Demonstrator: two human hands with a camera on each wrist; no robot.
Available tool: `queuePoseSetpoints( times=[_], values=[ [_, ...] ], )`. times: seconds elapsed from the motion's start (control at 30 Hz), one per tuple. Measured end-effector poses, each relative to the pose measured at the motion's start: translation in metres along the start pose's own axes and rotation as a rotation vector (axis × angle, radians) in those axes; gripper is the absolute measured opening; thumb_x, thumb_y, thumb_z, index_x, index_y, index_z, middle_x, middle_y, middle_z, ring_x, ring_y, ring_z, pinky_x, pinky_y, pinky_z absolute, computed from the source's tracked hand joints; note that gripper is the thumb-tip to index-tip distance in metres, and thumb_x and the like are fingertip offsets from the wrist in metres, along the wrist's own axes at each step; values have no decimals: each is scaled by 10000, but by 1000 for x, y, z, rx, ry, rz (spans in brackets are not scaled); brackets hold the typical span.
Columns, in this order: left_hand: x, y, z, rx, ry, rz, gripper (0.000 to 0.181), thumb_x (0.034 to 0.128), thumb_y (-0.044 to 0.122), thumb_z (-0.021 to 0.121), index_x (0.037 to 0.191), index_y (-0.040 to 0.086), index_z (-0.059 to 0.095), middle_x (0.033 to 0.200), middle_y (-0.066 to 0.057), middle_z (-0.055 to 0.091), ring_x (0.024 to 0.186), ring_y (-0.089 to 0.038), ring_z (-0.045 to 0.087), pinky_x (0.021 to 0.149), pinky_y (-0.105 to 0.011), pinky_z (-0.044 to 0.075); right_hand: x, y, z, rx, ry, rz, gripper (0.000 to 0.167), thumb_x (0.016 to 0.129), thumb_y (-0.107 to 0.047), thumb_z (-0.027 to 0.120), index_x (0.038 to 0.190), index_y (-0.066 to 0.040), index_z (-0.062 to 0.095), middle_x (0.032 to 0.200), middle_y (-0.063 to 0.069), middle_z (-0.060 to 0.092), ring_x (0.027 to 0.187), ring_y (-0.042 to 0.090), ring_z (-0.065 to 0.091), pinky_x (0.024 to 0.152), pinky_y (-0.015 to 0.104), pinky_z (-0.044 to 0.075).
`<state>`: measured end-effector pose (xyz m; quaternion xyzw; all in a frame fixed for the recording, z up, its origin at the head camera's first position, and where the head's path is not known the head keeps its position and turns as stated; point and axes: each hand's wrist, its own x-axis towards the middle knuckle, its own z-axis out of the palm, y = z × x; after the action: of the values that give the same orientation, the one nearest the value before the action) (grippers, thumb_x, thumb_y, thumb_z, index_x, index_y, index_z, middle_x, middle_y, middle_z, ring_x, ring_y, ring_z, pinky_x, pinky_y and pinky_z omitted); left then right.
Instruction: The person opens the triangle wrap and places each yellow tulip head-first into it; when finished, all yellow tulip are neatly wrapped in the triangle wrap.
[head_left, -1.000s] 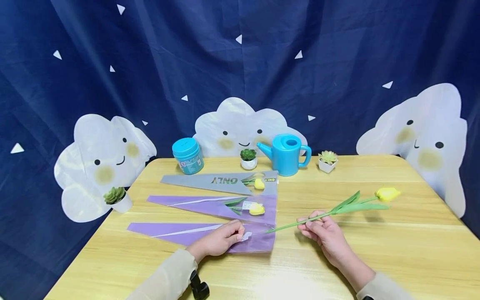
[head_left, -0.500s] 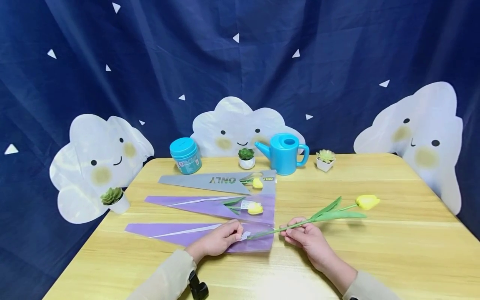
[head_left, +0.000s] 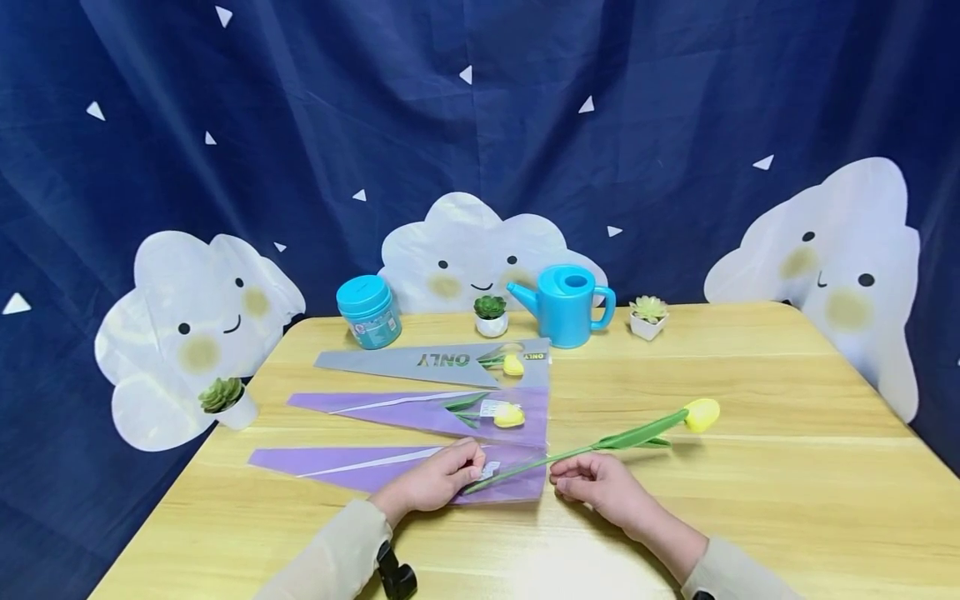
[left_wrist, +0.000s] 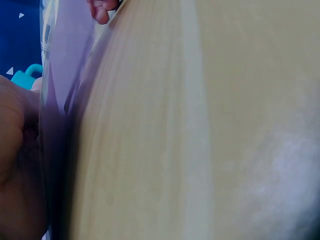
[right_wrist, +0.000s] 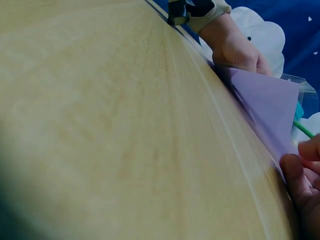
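Observation:
In the head view my left hand (head_left: 433,479) pinches the upper layer of the nearest purple flower sleeve (head_left: 337,467), beside a small white label. A yellow tulip (head_left: 702,414) slants across the sleeve's mouth, its stem end inside and its bloom outside to the right. Just outside that mouth, my right hand (head_left: 603,492) has curled fingers at the stem; part of its grip is hidden. The right wrist view shows its thumb (right_wrist: 294,172) near the sleeve's edge, with green stem (right_wrist: 303,129) above the fingers. The left wrist view shows right-hand fingertips (left_wrist: 101,14) by the sleeve.
Behind lie another purple sleeve (head_left: 420,407) and a grey sleeve (head_left: 390,364), each with a yellow tulip. A blue jar (head_left: 370,312), a blue watering can (head_left: 566,308) and small potted succulents (head_left: 491,317) line the back. Another potted succulent (head_left: 236,408) stands at the left edge.
The tulip has moved left and its stem end has gone into the nearest sleeve. My right hand has come left to the sleeve's mouth. The left hand stays in place.

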<state>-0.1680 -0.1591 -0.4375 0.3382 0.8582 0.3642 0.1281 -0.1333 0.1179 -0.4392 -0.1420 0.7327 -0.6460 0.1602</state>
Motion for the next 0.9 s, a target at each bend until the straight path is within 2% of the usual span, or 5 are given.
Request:
queuePoseSetpoints(
  times=[0.1, 0.23, 0.43, 0.6, 0.9],
  values=[
    [-1, 1, 0, 3, 1, 0, 159, 947, 153, 477, 796, 132, 433, 815, 63, 402, 783, -65, 410, 732, -220, 339, -2, -1, 0, -18, -38, 0, 300, 859, -87, 612, 1067, 127, 579, 940, 144, 662, 715, 28, 572, 568, 175, 443],
    [-1, 1, 0, 7, 4, 2, 157, 944, 145, 485, 796, 133, 432, 811, 68, 396, 765, -55, 402, 725, -214, 340, -3, 0, 1, -14, -73, -13, 272, 859, -81, 611, 1040, 120, 585, 876, 82, 642, 702, 33, 561, 598, 176, 459],
    [-1, 0, 1, 0, 2, 2, 156, 944, 149, 482, 799, 127, 432, 807, 63, 392, 758, -56, 397, 720, -213, 338, -2, 1, -2, 30, -95, -20, 277, 875, -63, 582, 1040, 158, 554, 896, 132, 643, 725, 65, 589, 648, 206, 498],
    [0, -1, 2, -6, -2, -6, 154, 947, 153, 478, 802, 125, 433, 810, 59, 392, 758, -59, 401, 721, -215, 340, -3, -2, -10, 43, -75, -16, 290, 889, -63, 570, 1046, 179, 540, 923, 177, 646, 752, 97, 608, 679, 242, 522],
    [0, -1, 1, 7, 6, -12, 150, 945, 152, 482, 802, 139, 439, 816, 64, 400, 766, -63, 407, 734, -221, 346, -4, -12, -32, -114, -36, -102, 240, 887, -85, 586, 1008, 122, 582, 865, 207, 625, 713, 92, 591, 639, 267, 519]
  ],
)
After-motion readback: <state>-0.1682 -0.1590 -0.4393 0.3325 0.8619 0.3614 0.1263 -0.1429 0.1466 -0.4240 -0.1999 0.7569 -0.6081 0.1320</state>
